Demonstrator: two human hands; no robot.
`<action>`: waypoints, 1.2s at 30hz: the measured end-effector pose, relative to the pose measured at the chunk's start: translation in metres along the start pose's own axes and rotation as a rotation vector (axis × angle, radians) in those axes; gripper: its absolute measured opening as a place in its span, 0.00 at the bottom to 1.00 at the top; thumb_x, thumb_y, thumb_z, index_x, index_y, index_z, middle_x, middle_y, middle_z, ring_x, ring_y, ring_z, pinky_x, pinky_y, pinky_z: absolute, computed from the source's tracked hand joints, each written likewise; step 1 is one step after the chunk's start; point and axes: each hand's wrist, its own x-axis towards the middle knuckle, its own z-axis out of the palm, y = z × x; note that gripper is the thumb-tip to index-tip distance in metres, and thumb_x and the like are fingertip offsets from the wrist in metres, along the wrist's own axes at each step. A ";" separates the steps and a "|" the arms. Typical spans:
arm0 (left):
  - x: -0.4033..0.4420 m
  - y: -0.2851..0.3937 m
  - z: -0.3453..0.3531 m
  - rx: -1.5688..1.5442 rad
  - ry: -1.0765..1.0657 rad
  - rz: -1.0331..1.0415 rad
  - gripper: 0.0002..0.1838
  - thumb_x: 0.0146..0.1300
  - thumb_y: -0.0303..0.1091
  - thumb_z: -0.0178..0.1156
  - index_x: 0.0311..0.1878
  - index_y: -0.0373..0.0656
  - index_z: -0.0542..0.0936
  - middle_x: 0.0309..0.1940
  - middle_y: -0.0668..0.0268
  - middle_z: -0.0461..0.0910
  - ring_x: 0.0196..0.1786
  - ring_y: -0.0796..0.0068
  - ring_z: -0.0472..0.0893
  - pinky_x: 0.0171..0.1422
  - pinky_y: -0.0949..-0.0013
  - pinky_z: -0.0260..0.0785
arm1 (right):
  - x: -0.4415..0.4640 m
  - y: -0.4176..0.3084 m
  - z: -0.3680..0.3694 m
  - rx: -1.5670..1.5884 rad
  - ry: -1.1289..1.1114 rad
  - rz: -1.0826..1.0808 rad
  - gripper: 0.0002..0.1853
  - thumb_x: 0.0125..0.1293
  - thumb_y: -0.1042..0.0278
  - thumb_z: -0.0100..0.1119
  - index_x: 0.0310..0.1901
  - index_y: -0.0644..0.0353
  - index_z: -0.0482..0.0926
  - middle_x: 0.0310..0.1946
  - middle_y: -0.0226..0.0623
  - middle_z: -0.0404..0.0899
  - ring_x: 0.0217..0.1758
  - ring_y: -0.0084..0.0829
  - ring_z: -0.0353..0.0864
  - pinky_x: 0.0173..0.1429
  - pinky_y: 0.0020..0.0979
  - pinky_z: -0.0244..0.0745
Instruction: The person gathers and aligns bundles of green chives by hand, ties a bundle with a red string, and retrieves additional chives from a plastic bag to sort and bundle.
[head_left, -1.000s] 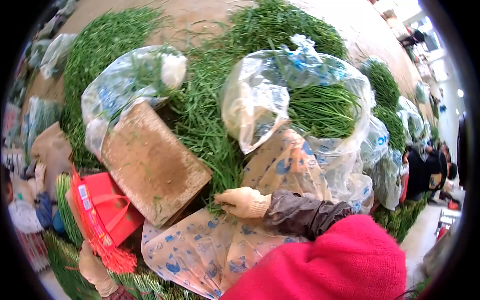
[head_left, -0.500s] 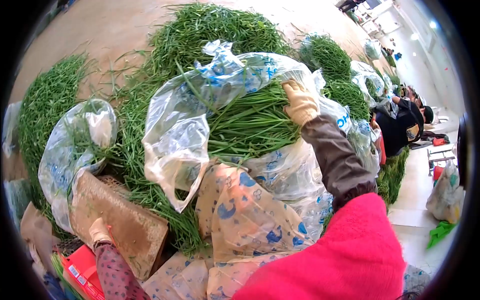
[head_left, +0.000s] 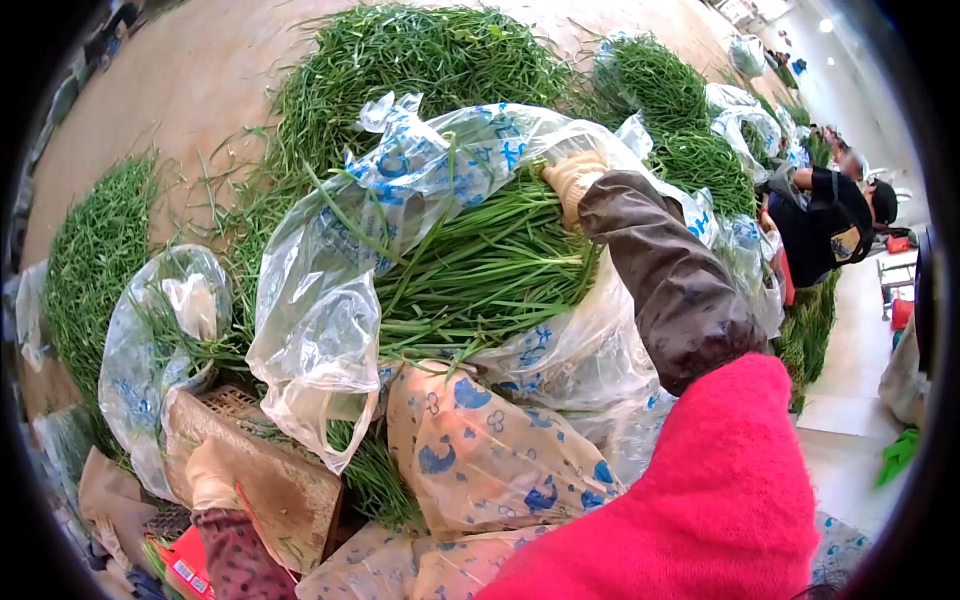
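A clear plastic bag (head_left: 320,330) with blue print lies open before me, full of long thin chive-like green stalks (head_left: 480,270). My right hand (head_left: 575,182), in a beige glove, is at the right end of these stalks inside the bag's mouth. Its fingers look closed on some of them, though their tips are partly hidden. Low on the left, my left hand (head_left: 212,475), also gloved, rests by a brown board (head_left: 270,475). A thin red strip (head_left: 262,530) runs beside its wrist. The fingers of this hand do not show clearly.
Loose greens (head_left: 420,70) are heaped behind the bag. Another clear bag (head_left: 130,330) is at the left, above a red box (head_left: 187,570). A blue-patterned plastic cover (head_left: 480,440) lies across my lap. A person in black (head_left: 825,225) works at the right.
My right hand has shifted slightly left and farther into the bag, its fingers less visible. My left hand is a little nearer the board's middle. The view has shifted somewhat.
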 end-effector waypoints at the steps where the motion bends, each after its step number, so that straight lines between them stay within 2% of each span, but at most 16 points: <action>1: -0.009 0.020 -0.016 -0.041 0.044 0.042 0.18 0.58 0.39 0.62 0.50 0.41 0.80 0.36 0.50 0.84 0.43 0.48 0.83 0.47 0.53 0.74 | 0.006 0.003 0.005 -0.020 0.038 -0.011 0.32 0.46 0.59 0.74 0.56 0.53 0.77 0.49 0.33 0.83 0.54 0.39 0.82 0.54 0.41 0.78; 9: -0.084 0.220 -0.149 -0.407 0.032 0.950 0.28 0.54 0.40 0.71 0.58 0.45 0.77 0.32 0.57 0.82 0.33 0.62 0.82 0.38 0.64 0.73 | 0.012 0.008 0.007 0.125 -0.126 -0.029 0.24 0.50 0.64 0.71 0.51 0.53 0.79 0.42 0.34 0.84 0.44 0.39 0.84 0.44 0.38 0.81; 12: -0.079 0.283 -0.151 -0.637 0.024 1.133 0.39 0.50 0.35 0.73 0.66 0.42 0.69 0.48 0.50 0.80 0.51 0.55 0.81 0.55 0.64 0.73 | 0.030 0.000 0.020 0.162 -0.305 0.010 0.22 0.51 0.65 0.69 0.50 0.54 0.80 0.39 0.34 0.85 0.41 0.38 0.85 0.41 0.37 0.82; 14: -0.084 0.320 -0.162 -0.596 0.233 1.224 0.53 0.43 0.33 0.77 0.72 0.39 0.58 0.64 0.46 0.68 0.66 0.51 0.70 0.69 0.60 0.64 | 0.025 -0.006 0.027 0.185 -0.348 0.020 0.20 0.52 0.67 0.68 0.49 0.54 0.80 0.37 0.35 0.85 0.39 0.38 0.86 0.38 0.37 0.82; 17: -0.072 0.362 -0.158 -0.477 0.516 1.130 0.64 0.33 0.39 0.80 0.74 0.40 0.51 0.72 0.50 0.56 0.75 0.51 0.55 0.77 0.53 0.49 | -0.061 -0.012 0.019 0.297 0.371 -0.148 0.13 0.54 0.71 0.62 0.42 0.60 0.79 0.33 0.38 0.85 0.38 0.37 0.86 0.35 0.36 0.82; 19: -0.061 0.385 -0.152 -0.479 0.618 1.110 0.71 0.27 0.42 0.82 0.76 0.40 0.48 0.74 0.52 0.53 0.76 0.49 0.52 0.79 0.53 0.44 | -0.106 -0.024 -0.001 0.334 0.472 -0.180 0.11 0.57 0.72 0.63 0.42 0.59 0.84 0.38 0.38 0.86 0.39 0.39 0.86 0.40 0.39 0.82; 21: -0.049 0.403 -0.142 -0.723 0.755 1.126 0.62 0.40 0.42 0.78 0.76 0.45 0.48 0.72 0.56 0.58 0.76 0.54 0.55 0.77 0.48 0.44 | -0.126 -0.037 -0.014 0.449 0.398 -0.232 0.13 0.55 0.71 0.63 0.44 0.61 0.84 0.41 0.40 0.86 0.43 0.39 0.86 0.40 0.40 0.83; 22: -0.046 0.404 -0.141 -0.724 0.633 1.156 0.58 0.45 0.42 0.75 0.76 0.46 0.51 0.70 0.57 0.61 0.74 0.57 0.58 0.77 0.49 0.44 | -0.135 -0.037 -0.033 0.492 0.232 -0.208 0.14 0.56 0.70 0.63 0.45 0.63 0.84 0.40 0.39 0.85 0.44 0.40 0.86 0.37 0.41 0.82; 23: -0.042 0.402 -0.140 -0.723 0.506 1.176 0.53 0.49 0.43 0.73 0.75 0.48 0.53 0.67 0.59 0.65 0.72 0.59 0.61 0.77 0.51 0.44 | -0.135 -0.040 -0.026 0.472 0.372 -0.246 0.15 0.57 0.69 0.63 0.46 0.62 0.84 0.43 0.40 0.85 0.44 0.40 0.86 0.38 0.42 0.82; 24: -0.037 0.403 -0.136 -0.445 0.646 1.141 0.42 0.55 0.47 0.69 0.70 0.49 0.63 0.62 0.61 0.71 0.66 0.66 0.69 0.74 0.57 0.54 | -0.131 -0.039 -0.023 0.513 0.306 -0.243 0.16 0.58 0.68 0.63 0.48 0.62 0.83 0.44 0.40 0.84 0.45 0.39 0.85 0.41 0.41 0.82; 25: -0.035 0.405 -0.133 -0.435 0.648 1.136 0.42 0.55 0.47 0.69 0.70 0.49 0.63 0.62 0.61 0.71 0.66 0.66 0.69 0.74 0.57 0.54 | -0.125 -0.036 -0.024 0.550 0.246 -0.244 0.17 0.58 0.67 0.63 0.49 0.61 0.82 0.46 0.40 0.84 0.46 0.39 0.85 0.44 0.40 0.82; 26: -0.033 0.407 -0.131 -0.984 0.404 1.137 0.41 0.50 0.40 0.73 0.67 0.47 0.66 0.56 0.60 0.76 0.60 0.66 0.75 0.69 0.60 0.61 | -0.133 -0.019 -0.014 0.563 0.480 -0.334 0.21 0.56 0.68 0.65 0.52 0.61 0.78 0.48 0.42 0.82 0.50 0.38 0.83 0.50 0.36 0.80; 29: -0.022 0.401 -0.137 -1.424 0.498 1.039 0.30 0.49 0.27 0.75 0.57 0.42 0.74 0.47 0.62 0.82 0.48 0.71 0.82 0.53 0.68 0.75 | -0.152 0.016 0.007 1.396 1.193 -0.361 0.34 0.47 0.66 0.76 0.58 0.63 0.74 0.53 0.52 0.77 0.55 0.44 0.79 0.59 0.36 0.75; 31: -0.010 0.392 -0.142 -1.643 0.330 0.935 0.29 0.50 0.24 0.73 0.56 0.40 0.75 0.48 0.63 0.82 0.48 0.72 0.82 0.52 0.69 0.76 | -0.159 0.023 0.024 1.528 1.237 -0.064 0.39 0.46 0.81 0.73 0.63 0.61 0.70 0.54 0.38 0.78 0.56 0.28 0.76 0.51 0.29 0.76; 33: -0.007 0.386 -0.147 -1.755 0.286 0.913 0.28 0.50 0.22 0.72 0.56 0.38 0.75 0.48 0.64 0.82 0.48 0.72 0.82 0.52 0.69 0.76 | -0.165 0.009 0.043 1.888 1.019 -0.009 0.41 0.46 0.83 0.72 0.65 0.62 0.68 0.55 0.35 0.77 0.56 0.28 0.76 0.50 0.27 0.76; 36: 0.002 0.377 -0.149 -1.824 0.236 0.875 0.27 0.50 0.20 0.72 0.55 0.37 0.75 0.48 0.64 0.82 0.48 0.73 0.82 0.52 0.70 0.76 | -0.168 -0.034 0.053 2.005 0.930 -0.164 0.47 0.44 0.72 0.79 0.68 0.60 0.65 0.56 0.41 0.76 0.55 0.30 0.76 0.54 0.31 0.77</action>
